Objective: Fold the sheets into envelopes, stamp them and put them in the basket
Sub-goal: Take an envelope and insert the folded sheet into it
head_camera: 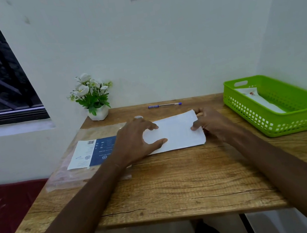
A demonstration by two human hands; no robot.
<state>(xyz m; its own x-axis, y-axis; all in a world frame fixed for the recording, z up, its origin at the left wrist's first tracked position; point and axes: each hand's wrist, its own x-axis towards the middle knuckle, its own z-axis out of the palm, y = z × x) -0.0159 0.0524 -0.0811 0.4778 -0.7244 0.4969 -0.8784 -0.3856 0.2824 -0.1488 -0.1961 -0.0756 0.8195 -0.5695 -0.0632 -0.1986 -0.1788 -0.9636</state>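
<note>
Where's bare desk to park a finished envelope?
Widest bare patch: the near half of the desk, between the forearms. A smaller strip lies between the pen and the sheet. Crowded: plastic packet left, green basket right.

Both arms fwd, left hand (135, 137) & right hand (212, 124) fingers curled, pressing down.

Near half of table (161, 192): bare wood, open passage across. Centre: folded sheet (175, 133) lies flat, both hands on it. Left side blocked by plastic packet (86, 158), low & flat. Far left corner: flower pot (94, 97), upright, tallest obstacle. Far edge: pen (164, 105) near wall, small round item (138, 117) behind left hand (134, 140). Right: green basket (291, 121) fills table edge; gap btwn it & right hand (213, 124) passable.
</note>
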